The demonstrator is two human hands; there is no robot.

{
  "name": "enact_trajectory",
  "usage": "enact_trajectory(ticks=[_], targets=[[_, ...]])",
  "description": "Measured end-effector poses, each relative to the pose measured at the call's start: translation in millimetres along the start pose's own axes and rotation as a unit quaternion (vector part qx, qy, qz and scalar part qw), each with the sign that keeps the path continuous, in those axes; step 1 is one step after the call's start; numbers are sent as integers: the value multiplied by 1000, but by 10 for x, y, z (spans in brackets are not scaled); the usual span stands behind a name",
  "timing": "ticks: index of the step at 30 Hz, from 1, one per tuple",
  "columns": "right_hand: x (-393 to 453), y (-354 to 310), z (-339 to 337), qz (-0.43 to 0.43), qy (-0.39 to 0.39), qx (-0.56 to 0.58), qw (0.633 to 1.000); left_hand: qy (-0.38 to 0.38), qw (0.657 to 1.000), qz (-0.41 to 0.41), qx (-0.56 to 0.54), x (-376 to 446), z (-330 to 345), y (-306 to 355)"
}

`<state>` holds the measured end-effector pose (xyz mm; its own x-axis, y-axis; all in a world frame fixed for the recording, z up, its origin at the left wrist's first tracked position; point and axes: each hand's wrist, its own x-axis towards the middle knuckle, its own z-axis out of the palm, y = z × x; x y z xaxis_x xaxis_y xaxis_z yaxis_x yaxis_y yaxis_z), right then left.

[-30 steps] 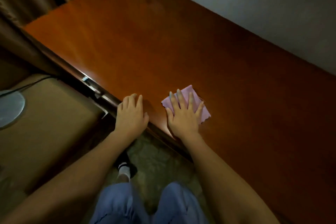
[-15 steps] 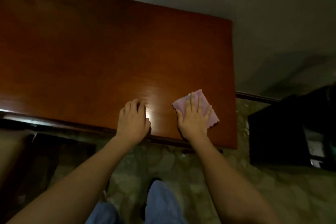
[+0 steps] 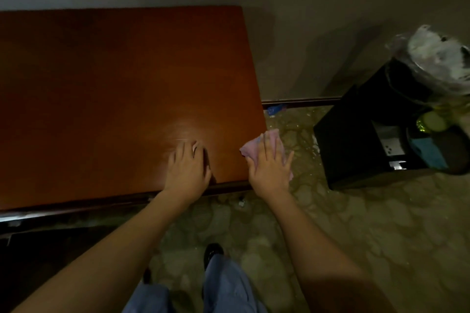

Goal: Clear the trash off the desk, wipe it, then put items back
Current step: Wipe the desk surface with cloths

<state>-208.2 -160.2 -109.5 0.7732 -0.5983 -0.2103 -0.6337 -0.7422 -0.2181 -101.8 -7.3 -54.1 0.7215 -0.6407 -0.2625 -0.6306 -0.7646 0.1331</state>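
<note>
A bare red-brown wooden desk (image 3: 106, 89) fills the left half of the head view. My right hand (image 3: 269, 168) lies flat with spread fingers on a pink cloth (image 3: 264, 143) at the desk's near right corner. Part of the cloth hangs past the desk's right edge. My left hand (image 3: 188, 170) rests flat on the desk near its front edge, a hand's width left of the cloth, and holds nothing.
A black cabinet (image 3: 356, 140) stands on the floor to the right, with a bin lined with a clear bag (image 3: 429, 63) and several items on it. A small blue scrap (image 3: 276, 110) lies by the wall. Patterned floor (image 3: 356, 223) lies between desk and cabinet.
My right hand has slid the pink cloth rightward along the desk's front to its right corner. My left hand followed to the right. The view turned right, bringing the cabinet and bin in.
</note>
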Motion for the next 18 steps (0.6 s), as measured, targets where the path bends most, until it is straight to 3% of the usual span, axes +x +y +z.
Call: enact_trajectory(ticks=[10,18], targets=[[-155,-254,127,-38,1,-28,999,-8,1000,3,22,-73,9,-209],[-145,-1170,283,-174,-59,-58,981,11,999,-37,1,-239,-73,-787]])
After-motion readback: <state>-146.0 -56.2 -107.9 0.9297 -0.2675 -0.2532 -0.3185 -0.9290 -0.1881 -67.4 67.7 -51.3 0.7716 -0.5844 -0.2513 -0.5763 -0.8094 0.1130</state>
